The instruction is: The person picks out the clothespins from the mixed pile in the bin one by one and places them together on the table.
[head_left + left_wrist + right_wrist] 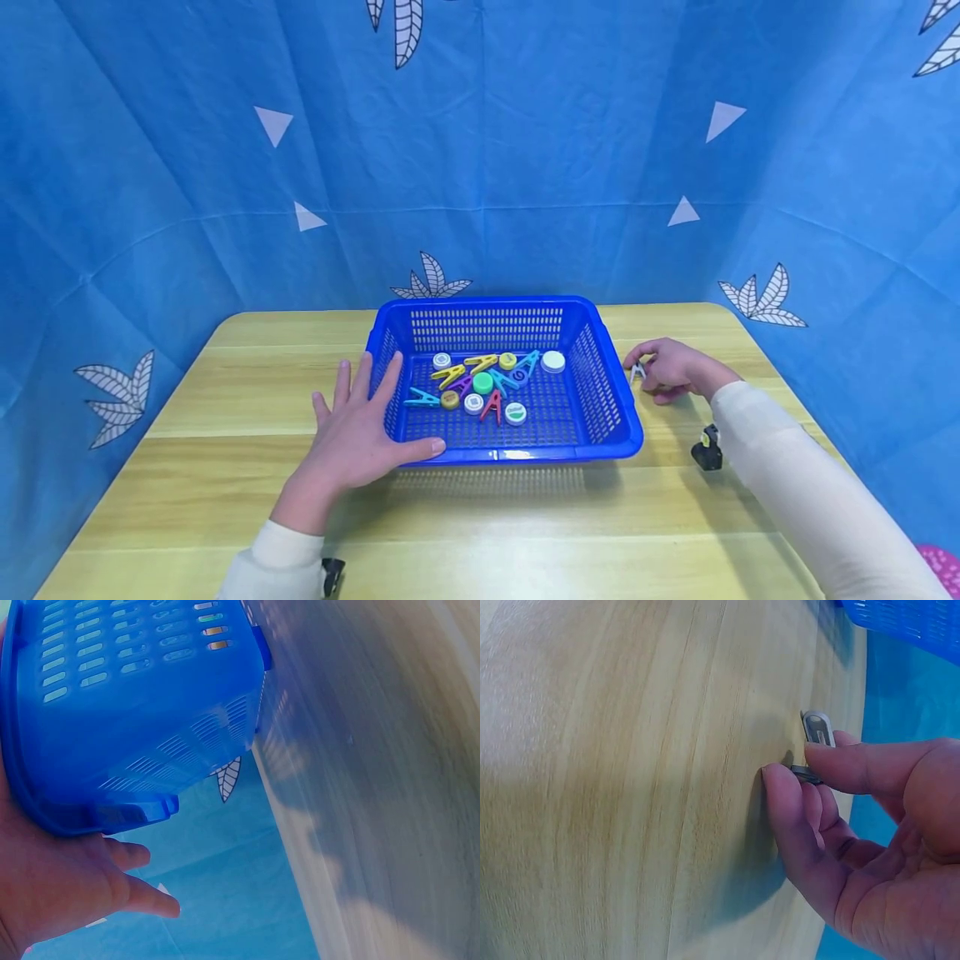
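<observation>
A blue plastic basket (495, 455) stands on the table, holding several clothespins and bottle caps. My left hand (352, 437) rests spread over its front left corner, thumb along the front rim and the other fingers across the left side. From below, the left wrist view has the same hand (67, 881) right at the basket rim (52, 821). To the right of the basket, my right hand (671, 369) pinches a grey clothespin (637, 371) low over the table. In the right wrist view, thumb and fingers hold that clothespin (819, 726), partly hidden by the thumb.
Inside the basket lie a red clothespin (491, 407), a yellow clothespin (448, 377), a green cap (483, 382) and a white cap (553, 361). The wooden table (225, 400) meets a blue cloth backdrop (480, 150) behind. Black wrist devices (707, 450) hang at both sleeves.
</observation>
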A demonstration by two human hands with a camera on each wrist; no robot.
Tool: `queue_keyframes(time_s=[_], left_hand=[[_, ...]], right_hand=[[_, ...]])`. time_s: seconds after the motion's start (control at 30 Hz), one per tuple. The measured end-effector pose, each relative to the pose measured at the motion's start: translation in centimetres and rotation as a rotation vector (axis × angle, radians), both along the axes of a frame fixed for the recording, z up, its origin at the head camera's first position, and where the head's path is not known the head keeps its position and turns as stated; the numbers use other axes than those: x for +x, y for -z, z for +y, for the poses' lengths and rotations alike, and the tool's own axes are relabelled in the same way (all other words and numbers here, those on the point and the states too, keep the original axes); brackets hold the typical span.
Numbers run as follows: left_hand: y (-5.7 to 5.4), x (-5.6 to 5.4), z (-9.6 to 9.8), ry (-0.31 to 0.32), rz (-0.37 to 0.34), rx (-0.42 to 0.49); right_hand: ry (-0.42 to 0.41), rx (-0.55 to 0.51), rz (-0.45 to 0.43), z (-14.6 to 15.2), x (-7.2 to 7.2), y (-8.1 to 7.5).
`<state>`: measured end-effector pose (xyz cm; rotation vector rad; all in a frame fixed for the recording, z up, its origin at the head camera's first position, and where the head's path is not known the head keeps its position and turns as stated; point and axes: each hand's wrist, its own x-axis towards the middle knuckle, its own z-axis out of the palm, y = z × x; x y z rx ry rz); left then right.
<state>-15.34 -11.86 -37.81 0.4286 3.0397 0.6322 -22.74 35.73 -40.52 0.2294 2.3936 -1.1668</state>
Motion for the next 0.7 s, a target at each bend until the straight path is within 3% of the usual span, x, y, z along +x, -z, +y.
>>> queue_keyframes(time_s=[0.3,0.7], left_hand=[[-0.1,-0.1,0.1,0.001,0.002,-0.010],[-0.1,0.0,0.1,-0.004,-0.004,-0.006]], right_hand=[[-0.012,-0.015,0.032,0.4,0.3,-0.4],[-0.018,-0.029,0.132,0.3,0.3,-2.7]])
